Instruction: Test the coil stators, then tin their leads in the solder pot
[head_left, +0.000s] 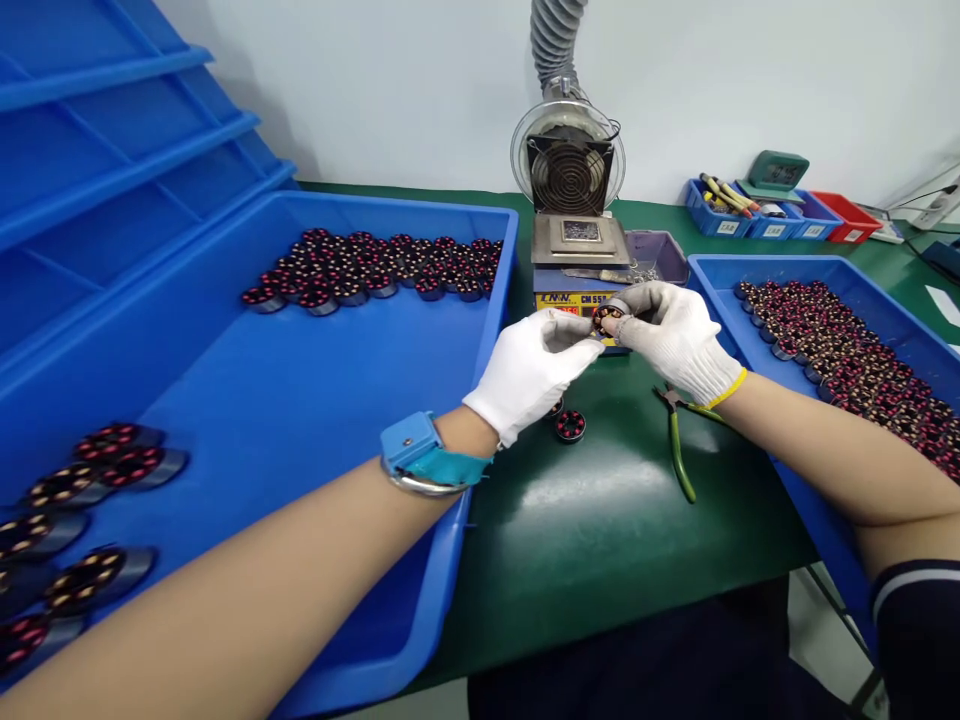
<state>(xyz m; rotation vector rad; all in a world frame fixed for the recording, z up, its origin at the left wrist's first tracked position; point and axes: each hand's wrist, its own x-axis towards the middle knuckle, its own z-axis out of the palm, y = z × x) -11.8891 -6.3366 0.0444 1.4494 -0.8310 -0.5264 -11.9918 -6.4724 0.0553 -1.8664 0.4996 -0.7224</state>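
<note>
A small round motor stator [607,319] with a dark rim and copper-coloured windings is held up between my two gloved hands, in front of the solder pot [581,242]. My right hand [671,330] pinches it between thumb and fingers from the right. From the left, the fingertips of my left hand [532,365] close on its other edge; its thumb partly hides the contact. On the green table below lies another stator with pink windings [571,426], and one more is half covered by my left hand. Green-handled pliers [679,440] lie open under my right wrist.
A large blue tray [337,400] at left holds stators along its back and near corner. A second blue tray [780,265] full of stators stands at right. Stacked trays [112,130] lean at far left. Small bins [724,215] and an exhaust hose [556,45] are behind.
</note>
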